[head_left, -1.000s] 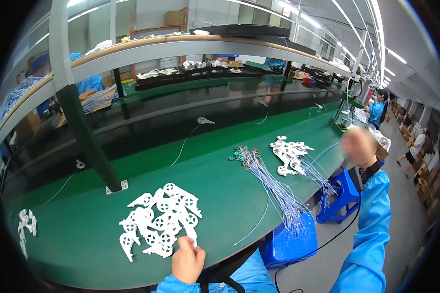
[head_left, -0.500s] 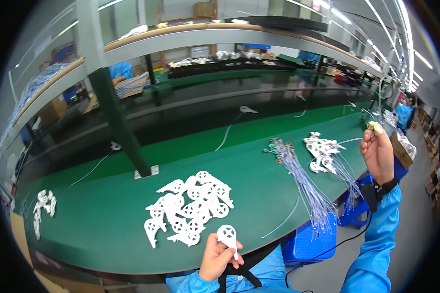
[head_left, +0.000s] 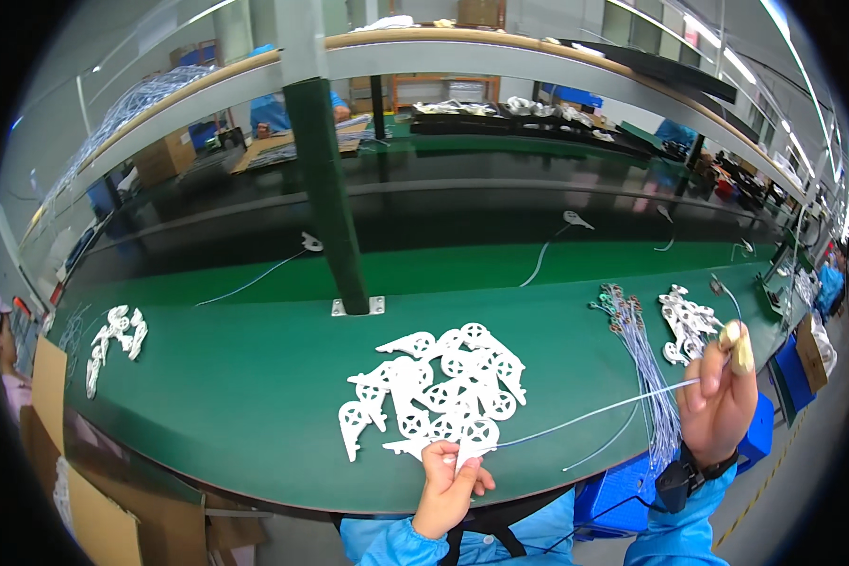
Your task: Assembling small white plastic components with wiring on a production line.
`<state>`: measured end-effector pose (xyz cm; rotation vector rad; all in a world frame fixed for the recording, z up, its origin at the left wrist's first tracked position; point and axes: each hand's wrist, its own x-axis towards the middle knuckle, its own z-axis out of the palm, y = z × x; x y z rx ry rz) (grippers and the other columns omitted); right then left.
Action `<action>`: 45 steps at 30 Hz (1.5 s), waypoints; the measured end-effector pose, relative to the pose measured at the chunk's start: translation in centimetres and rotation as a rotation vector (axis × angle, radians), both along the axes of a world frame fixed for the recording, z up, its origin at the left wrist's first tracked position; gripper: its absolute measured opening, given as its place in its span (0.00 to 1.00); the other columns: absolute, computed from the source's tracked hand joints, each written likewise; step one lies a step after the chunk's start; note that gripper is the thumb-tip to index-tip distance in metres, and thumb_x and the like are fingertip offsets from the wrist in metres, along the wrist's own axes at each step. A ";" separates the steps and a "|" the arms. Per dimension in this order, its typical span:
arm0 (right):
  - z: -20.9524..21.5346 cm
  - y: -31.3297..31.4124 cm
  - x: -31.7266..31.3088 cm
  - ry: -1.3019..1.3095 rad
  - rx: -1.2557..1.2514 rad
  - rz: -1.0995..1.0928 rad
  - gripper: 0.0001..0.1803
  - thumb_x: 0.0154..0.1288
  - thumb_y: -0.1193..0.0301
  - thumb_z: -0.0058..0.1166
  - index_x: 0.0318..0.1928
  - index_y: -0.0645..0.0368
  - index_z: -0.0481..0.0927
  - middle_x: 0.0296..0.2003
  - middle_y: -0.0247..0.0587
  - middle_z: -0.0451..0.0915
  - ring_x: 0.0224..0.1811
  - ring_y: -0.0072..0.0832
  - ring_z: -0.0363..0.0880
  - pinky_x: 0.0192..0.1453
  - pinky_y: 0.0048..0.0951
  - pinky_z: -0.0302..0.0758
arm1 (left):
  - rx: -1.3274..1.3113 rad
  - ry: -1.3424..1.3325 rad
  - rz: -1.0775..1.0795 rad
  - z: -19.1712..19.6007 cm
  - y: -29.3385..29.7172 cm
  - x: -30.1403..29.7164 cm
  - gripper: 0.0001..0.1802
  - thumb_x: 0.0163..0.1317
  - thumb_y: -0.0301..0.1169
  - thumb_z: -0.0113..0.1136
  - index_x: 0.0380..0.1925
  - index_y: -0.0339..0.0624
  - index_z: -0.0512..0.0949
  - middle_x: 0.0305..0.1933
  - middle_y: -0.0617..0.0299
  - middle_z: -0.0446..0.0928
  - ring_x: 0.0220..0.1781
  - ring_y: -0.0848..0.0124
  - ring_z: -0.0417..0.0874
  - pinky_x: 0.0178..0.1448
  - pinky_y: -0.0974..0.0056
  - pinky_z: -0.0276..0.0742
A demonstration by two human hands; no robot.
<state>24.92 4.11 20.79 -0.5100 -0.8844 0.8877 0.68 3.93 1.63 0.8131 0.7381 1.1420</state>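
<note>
At the table's near edge, my left hand pinches a white plastic part with a spoked round end and a tapered tail. My raised right hand grips a thin pale cable between thumb and fingers. Yellowish covers sit on its fingertips. The cable stretches left from that hand to the white part; whether it is fixed there I cannot tell. Its other end, with a small dark tip, sticks up above the fingers. Just beyond my left hand lies a pile of similar white parts.
On the green table lie a cable bundle, more white parts at the right and a small group at the left. A green post rises from the table. Beyond runs a dark belt carrying cabled parts. Blue stools stand below.
My right hand has come left and lower, and the cable now spans to the white part in my left hand. The view has turned right-to-left, so the table appears shifted rightward.
</note>
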 end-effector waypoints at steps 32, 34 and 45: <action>-5.8 -4.9 1.6 -0.183 0.163 -0.010 0.19 0.73 0.64 0.34 0.59 0.61 0.58 0.18 0.42 0.67 0.13 0.30 0.67 0.13 0.27 0.69 | -0.144 -0.201 0.045 2.1 -1.0 0.6 0.08 0.69 0.28 0.40 0.47 0.41 0.60 0.28 0.59 0.66 0.18 0.79 0.61 0.20 0.74 0.57; -6.0 -6.0 2.2 -0.272 0.190 0.063 0.25 0.74 0.63 0.32 0.67 0.57 0.51 0.18 0.40 0.67 0.13 0.27 0.65 0.13 0.25 0.67 | -0.116 -0.182 0.071 2.0 -1.0 0.8 0.07 0.69 0.27 0.41 0.45 0.40 0.61 0.28 0.60 0.66 0.18 0.79 0.61 0.20 0.74 0.57; -10.3 -7.0 -0.5 0.090 0.006 0.288 0.21 0.72 0.62 0.33 0.61 0.56 0.55 0.19 0.50 0.71 0.16 0.40 0.73 0.15 0.38 0.73 | -0.046 -0.005 0.272 4.8 -4.0 -0.7 0.19 0.64 0.27 0.48 0.55 0.37 0.64 0.27 0.56 0.75 0.22 0.71 0.73 0.27 0.70 0.70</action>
